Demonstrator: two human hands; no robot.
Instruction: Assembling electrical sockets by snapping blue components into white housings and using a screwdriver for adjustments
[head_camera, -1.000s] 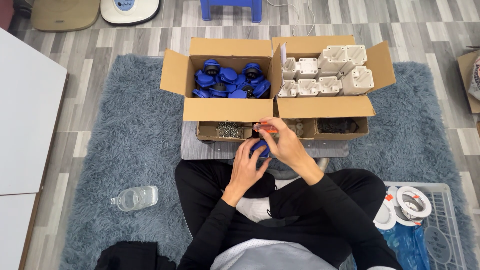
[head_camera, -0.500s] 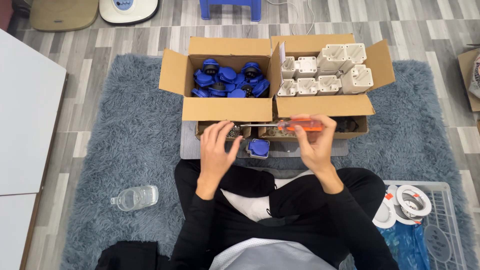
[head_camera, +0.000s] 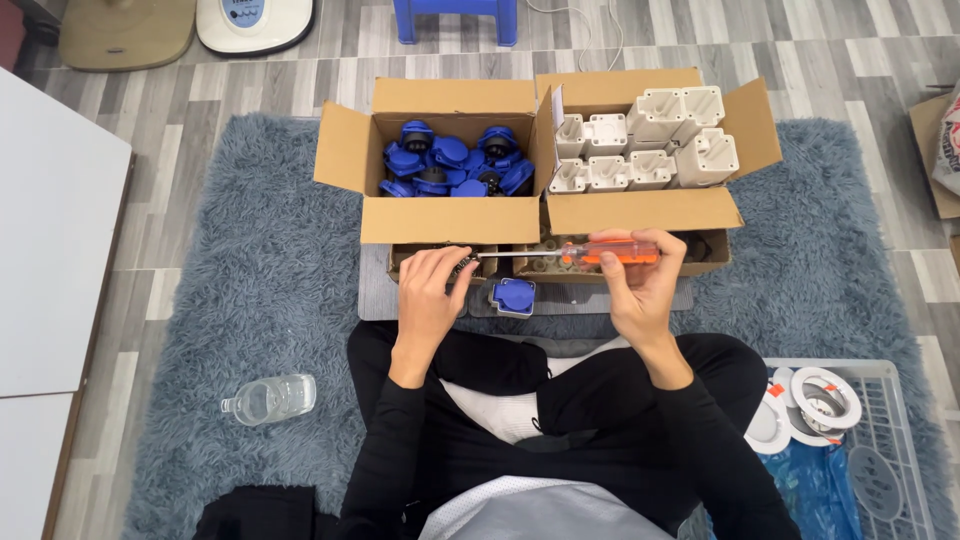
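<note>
Seated person: cross-legged in black clothing on a shaggy grey-blue rug (head_camera: 250, 260), looking down at both hands.
Clear plastic water bottle (head_camera: 268, 398): lying on its side on the rug, well apart from the hands on the person's left.
White wire basket (head_camera: 880, 440): at the person's right knee, holding white rings and a blue bag.
Left hand (head_camera: 432, 290): fingers curled down into a low, shallow cardboard tray (head_camera: 440, 262); the grip is pressed together at the fingertips, seemingly on a small dark part, too small to tell what.
Right hand (head_camera: 642, 280): grip closed around the orange-handled screwdriver (head_camera: 600, 252), held level, its metal shaft pointing toward the left hand's fingertips.
Blue square socket piece (head_camera: 513, 296): lying on the grey mat just in front of the tray, between the two hands, touched by neither.
Open cardboard box of blue round sockets (head_camera: 450, 170): behind the tray, left side, well filled.
Open cardboard box of white square housings (head_camera: 640, 150): beside it on the right, also well filled.
Progress: judging by the full boxes and the single piece lying free, most of the work appears left; the piece is not being screwed right now.
Change since earlier: a second ago both hands were together over the blue piece near the lap; now they are apart, the piece set down and the left hand gone to the tray.
</note>
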